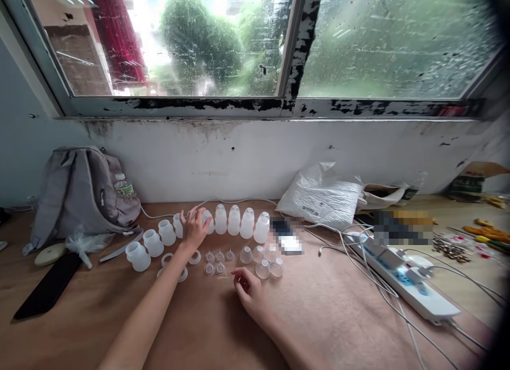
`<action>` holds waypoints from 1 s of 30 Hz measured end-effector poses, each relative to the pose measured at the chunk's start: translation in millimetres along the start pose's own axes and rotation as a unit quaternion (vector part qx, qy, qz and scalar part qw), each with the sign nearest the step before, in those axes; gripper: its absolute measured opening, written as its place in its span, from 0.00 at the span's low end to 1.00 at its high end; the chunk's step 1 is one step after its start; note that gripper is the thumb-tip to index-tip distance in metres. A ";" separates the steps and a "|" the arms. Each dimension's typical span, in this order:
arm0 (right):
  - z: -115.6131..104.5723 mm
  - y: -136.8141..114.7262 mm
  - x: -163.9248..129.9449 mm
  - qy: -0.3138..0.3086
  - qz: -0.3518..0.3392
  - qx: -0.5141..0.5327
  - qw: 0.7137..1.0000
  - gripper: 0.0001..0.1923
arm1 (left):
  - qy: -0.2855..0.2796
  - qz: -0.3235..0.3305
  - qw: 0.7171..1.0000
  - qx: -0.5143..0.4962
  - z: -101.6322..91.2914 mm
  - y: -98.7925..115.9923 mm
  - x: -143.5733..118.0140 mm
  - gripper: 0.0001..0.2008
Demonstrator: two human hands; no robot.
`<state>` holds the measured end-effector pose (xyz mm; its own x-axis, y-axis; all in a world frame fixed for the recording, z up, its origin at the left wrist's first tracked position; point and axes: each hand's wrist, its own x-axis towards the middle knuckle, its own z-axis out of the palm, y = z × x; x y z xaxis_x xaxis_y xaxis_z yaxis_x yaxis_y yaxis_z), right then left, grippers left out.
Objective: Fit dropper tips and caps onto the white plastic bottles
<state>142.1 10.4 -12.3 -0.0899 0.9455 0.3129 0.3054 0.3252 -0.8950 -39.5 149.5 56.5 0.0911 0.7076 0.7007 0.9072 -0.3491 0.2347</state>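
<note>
Left hand (194, 227) closed around a white bottle (206, 221) in the row of bottles (241, 221) near the wall. Right hand (249, 291) rests on the table (319, 317), fingers loosely curled, holding nothing — just below the small clear caps (263, 261). Backpack (79, 194) far left.

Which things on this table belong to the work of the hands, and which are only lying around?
In hand:
- left hand on a translucent bottle in the row
- right hand near the small clear caps
- white rings

Lying about:
- grey backpack
- plastic bag
- power strip
- black phone
</note>
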 end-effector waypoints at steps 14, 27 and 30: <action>-0.4 -1.9 -5.9 0.020 -0.069 -0.040 0.997 0.11 | -0.044 0.069 0.952 -0.294 -56.7 52.1 -144.6 0.18; -19.4 -22.4 -3.5 0.027 0.014 0.164 0.986 0.15 | -0.310 -0.090 0.850 -0.416 -50.7 72.2 -136.6 0.23; -24.0 -28.6 -1.4 0.009 0.041 0.193 0.980 0.14 | -0.327 -0.157 0.795 -0.487 -61.6 76.7 -136.1 0.20</action>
<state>156.2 -0.6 20.5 -0.0628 0.9696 0.2363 -0.0701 0.2319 -0.9702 -7.6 -11.4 20.6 0.4057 0.9104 0.0804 0.2078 -0.1776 0.9619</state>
